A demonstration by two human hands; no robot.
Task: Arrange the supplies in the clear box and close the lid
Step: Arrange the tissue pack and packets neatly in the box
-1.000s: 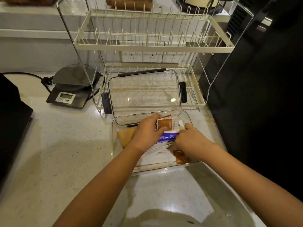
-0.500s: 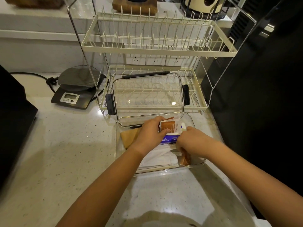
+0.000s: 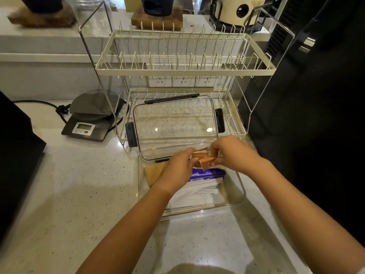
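Observation:
A clear box [image 3: 240,191] stands on the counter before me. Inside lie a tan napkin [image 3: 155,172] at the left, white wrapped packets [image 3: 195,192] in the middle and a purple-and-white pack [image 3: 209,173] behind them. Above the box's far half my left hand [image 3: 178,166] and my right hand [image 3: 232,153] together pinch several small orange sachets [image 3: 205,161]. The clear lid [image 3: 175,119] with dark clips leans tilted on the lower shelf of the dish rack, just behind the box.
A white two-tier wire dish rack [image 3: 183,70] stands behind the box. A digital kitchen scale [image 3: 88,117] with its cable sits to the left. Dark appliances flank the counter: one at the left edge [image 3: 15,155], a tall one on the right [image 3: 316,115].
My right hand lifted from the box's front right corner with an orange sachet and joined my left hand over the far half. The camera view shifted closer.

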